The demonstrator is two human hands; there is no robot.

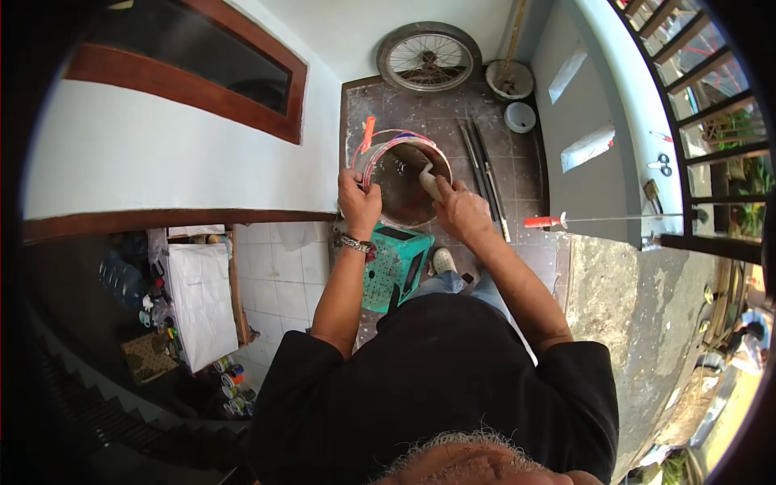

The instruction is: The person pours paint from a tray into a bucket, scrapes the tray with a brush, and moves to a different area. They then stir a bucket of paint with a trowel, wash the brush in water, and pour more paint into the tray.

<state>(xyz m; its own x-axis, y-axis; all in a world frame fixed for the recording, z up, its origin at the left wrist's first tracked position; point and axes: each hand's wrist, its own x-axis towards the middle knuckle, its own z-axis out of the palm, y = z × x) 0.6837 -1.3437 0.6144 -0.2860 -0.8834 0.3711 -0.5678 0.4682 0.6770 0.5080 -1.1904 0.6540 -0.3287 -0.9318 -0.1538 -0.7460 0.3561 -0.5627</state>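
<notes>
At the left edge of the bucket (396, 191), the left hand (360, 200) is clamped over the rim, fingers curled against the wall. Beaded bracelets (356, 243) circle that wrist. Inside the opposite edge, the right hand (466, 215) is closed around a pale, curved tool (429, 179); its working end cannot be made out. The bucket is round and open-topped, in front of the person, its inner wall streaked and its bottom brown and wet-looking. An orange handle (369, 132) projects at its far-left edge.

Nearer the body, a turquoise plastic stool (394, 271) with a perforated top partly underlies the bucket in view; contact between them cannot be confirmed. Clearance on the left is limited by a smooth white wall (202, 153). On the right, a narrow strip of floor separates the bucket from several long, slim dark rods (482, 170). Beyond the far rim, brown, paint-spotted floor tiles (370, 105) give open room up to a spoked wheel (428, 58) with a dark tyre. Right of the wheel are a round, soiled basin (521, 81) with a stick (516, 36) and a small white tub (520, 118).
</notes>
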